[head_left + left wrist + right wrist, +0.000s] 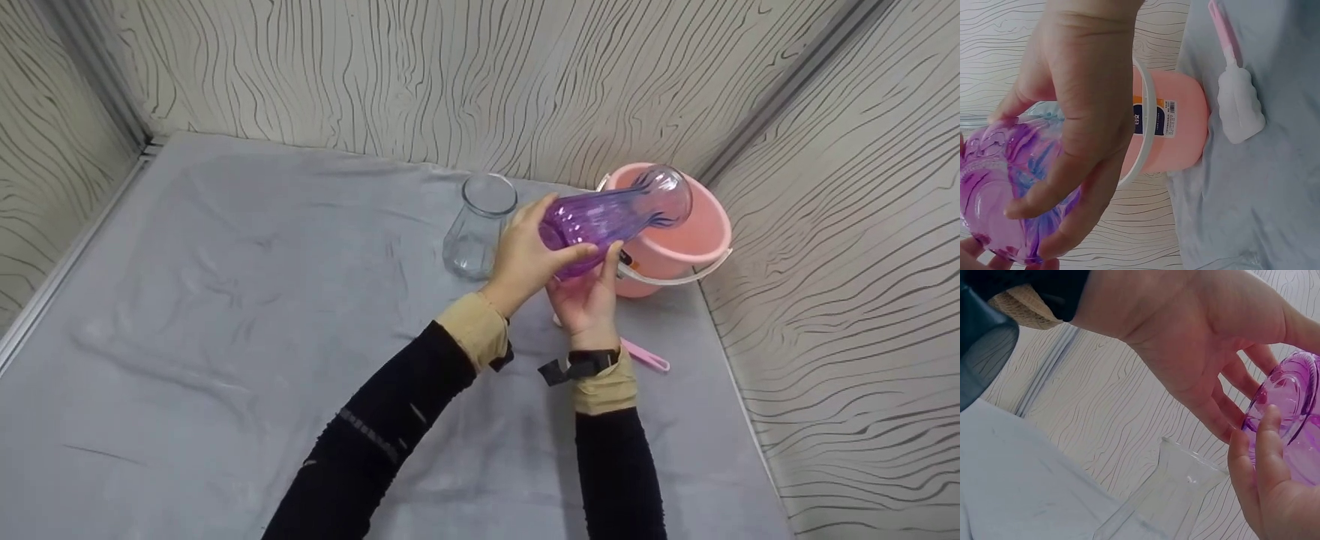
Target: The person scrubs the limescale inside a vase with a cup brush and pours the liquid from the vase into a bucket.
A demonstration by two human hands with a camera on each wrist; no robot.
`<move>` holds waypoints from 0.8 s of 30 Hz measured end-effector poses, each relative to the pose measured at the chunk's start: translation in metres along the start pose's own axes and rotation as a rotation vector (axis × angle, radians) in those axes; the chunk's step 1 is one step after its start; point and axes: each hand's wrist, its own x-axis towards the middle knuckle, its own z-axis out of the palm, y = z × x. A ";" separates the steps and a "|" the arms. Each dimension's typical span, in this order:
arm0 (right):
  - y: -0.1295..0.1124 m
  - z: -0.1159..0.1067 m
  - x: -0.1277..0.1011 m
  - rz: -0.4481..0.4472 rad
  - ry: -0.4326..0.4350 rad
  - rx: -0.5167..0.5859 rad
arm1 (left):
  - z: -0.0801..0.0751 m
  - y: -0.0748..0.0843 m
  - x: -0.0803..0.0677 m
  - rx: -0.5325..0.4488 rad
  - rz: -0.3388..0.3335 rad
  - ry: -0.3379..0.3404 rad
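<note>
So right now I've got the purple vase (607,219) up off the table in both hands, tipped way over on its side with the mouth hanging over the pink bucket (697,247). My left hand (525,259) is wrapped over the fat bottom end, fingers curled round the glass, and my right hand (589,300) is cupping it from underneath with the thumb up along the side. From the left wrist view you can see my left fingers (1081,112) spread right across the purple base, so it's a proper grip, not just resting.

I'd call this the emptying step: the vase is held mouth-first toward the bucket, though I honestly can't tell if anything is actually coming out.

The clear glass vase (480,225) is standing upright on the grey cloth (225,300) just left of my hands, untouched. The pink-handled brush (1238,107) with the white sponge head is lying on the cloth next to the bucket, near my right wrist.

Next move, I reckon, needs one hand freed while the other keeps the vase steady, since it's smooth glass and rounded, so easy to let slip
</note>
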 end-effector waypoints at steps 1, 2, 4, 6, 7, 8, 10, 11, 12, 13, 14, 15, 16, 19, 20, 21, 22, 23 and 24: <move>0.000 0.001 0.000 0.001 0.002 0.012 | 0.000 0.001 0.000 0.006 0.002 0.000; -0.001 0.002 0.000 0.002 0.005 0.023 | 0.000 0.003 0.001 0.015 0.003 -0.001; -0.001 0.003 0.001 0.005 0.009 0.052 | -0.001 0.005 0.002 0.033 0.002 -0.005; -0.002 0.005 0.001 0.010 0.015 0.081 | -0.002 0.008 0.002 0.056 0.006 -0.008; -0.002 0.006 0.001 0.010 0.020 0.091 | -0.002 0.009 0.003 0.067 0.008 -0.009; -0.002 0.007 0.002 0.010 0.024 0.099 | -0.002 0.010 0.003 0.079 0.009 -0.011; -0.003 0.009 0.002 0.011 0.030 0.106 | -0.003 0.012 0.004 0.102 0.018 -0.016; -0.004 0.009 0.002 0.013 0.030 0.111 | -0.003 0.012 0.004 0.110 0.020 -0.018; -0.004 0.009 0.002 0.013 0.027 0.110 | -0.003 0.013 0.005 0.116 0.020 -0.020; -0.005 0.009 0.001 0.014 0.024 0.106 | -0.003 0.014 0.005 0.121 0.018 -0.023; -0.005 0.009 0.001 0.015 0.016 0.102 | -0.004 0.014 0.005 0.124 0.016 -0.026; -0.005 0.009 0.000 0.016 0.009 0.100 | -0.004 0.015 0.006 0.129 0.014 -0.030; -0.006 0.009 0.000 0.019 0.004 0.100 | -0.003 0.015 0.006 0.134 0.010 -0.032; -0.006 0.009 -0.001 0.023 -0.002 0.102 | -0.003 0.016 0.006 0.151 0.001 -0.038; -0.006 0.009 -0.001 0.023 0.000 0.103 | -0.003 0.016 0.007 0.155 0.000 -0.039; -0.006 0.009 -0.001 0.023 0.003 0.104 | -0.003 0.017 0.007 0.160 -0.002 -0.041; -0.006 0.009 -0.001 0.025 0.007 0.107 | -0.003 0.017 0.007 0.165 -0.004 -0.042; -0.006 0.010 -0.001 0.024 0.012 0.105 | -0.003 0.017 0.007 0.170 -0.006 -0.043; -0.006 0.010 -0.001 0.022 0.017 0.100 | -0.003 0.017 0.007 0.177 -0.009 -0.044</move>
